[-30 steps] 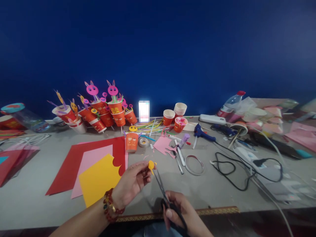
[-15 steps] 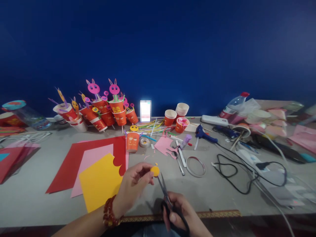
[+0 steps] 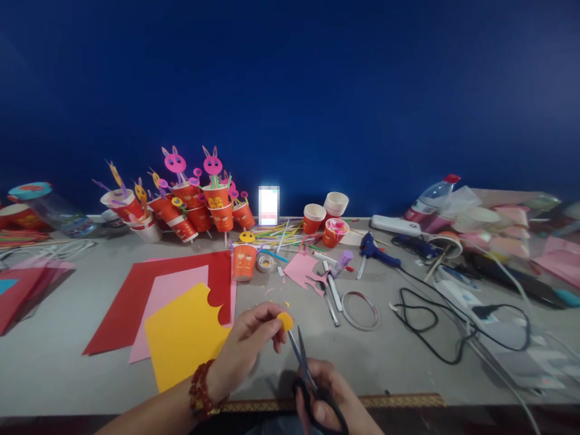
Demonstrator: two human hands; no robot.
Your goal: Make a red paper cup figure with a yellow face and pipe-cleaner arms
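Note:
A small yellow paper disc (image 3: pixel 285 321) is pinched between the thumb and fingers of my left hand (image 3: pixel 249 338), which wears a beaded bracelet. My right hand (image 3: pixel 333 393) grips black-handled scissors (image 3: pixel 304 362), their blades parted and pointing up toward the disc's lower right edge. Left of my hands, a yellow sheet (image 3: pixel 185 335) with curved cut-outs lies over a pink sheet (image 3: pixel 149 314) and a red sheet (image 3: pixel 122 314). Behind the disc stands a decorated orange paper cup (image 3: pixel 244 264) with a yellow smiling face above it.
Several decorated cups (image 3: pixel 185 211) crowd the back left. A roll of tape (image 3: pixel 265 262), a pink paper scrap (image 3: pixel 299 269) and markers (image 3: pixel 334 293) lie beyond my hands. To the right are a blue glue gun (image 3: pixel 378 251), looping black cable (image 3: pixel 417 332) and a plastic bottle (image 3: pixel 430 199).
The disc has turned slightly in my left fingers and sits a touch lower. The scissor blades remain parted near it. The whole view has shifted a little.

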